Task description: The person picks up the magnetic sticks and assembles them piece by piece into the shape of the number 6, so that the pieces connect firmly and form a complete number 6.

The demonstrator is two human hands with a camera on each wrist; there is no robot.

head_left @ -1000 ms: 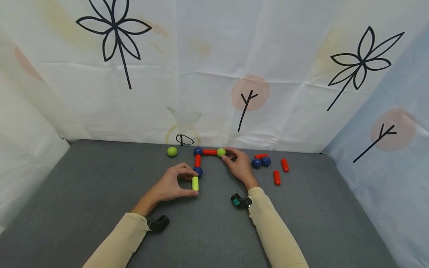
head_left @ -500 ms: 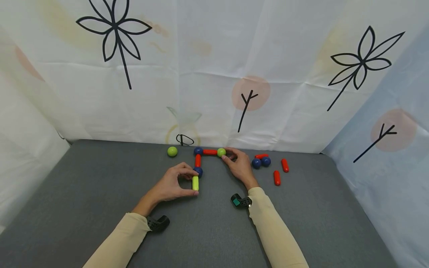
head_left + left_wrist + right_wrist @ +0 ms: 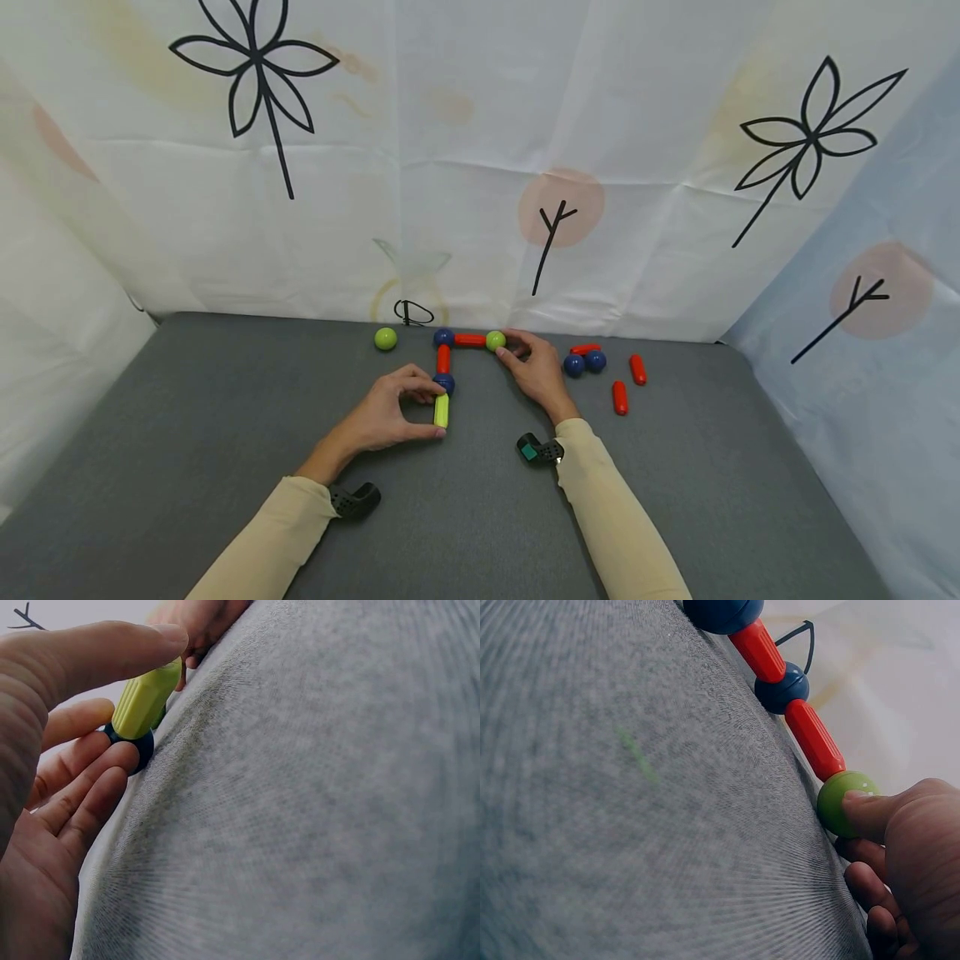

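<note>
My left hand holds a yellow-green rod lengthwise, thumb on its near end and fingertips at the near blue ball. The left wrist view shows this rod end-on against the blue ball. From that ball a red rod runs to a corner blue ball. Another red rod leads right to a green ball, which my right hand grips. In the right wrist view my thumb lies on the green ball, with fingers curled below.
A loose green ball lies left of the joined pieces. To the right are two blue balls, a red rod behind them, and two more red rods on the grey table. A printed cloth hangs behind.
The yellow-green rod in my left hand has shifted slightly to the right, more in line under the near blue ball. My right hand stays on the green ball.
</note>
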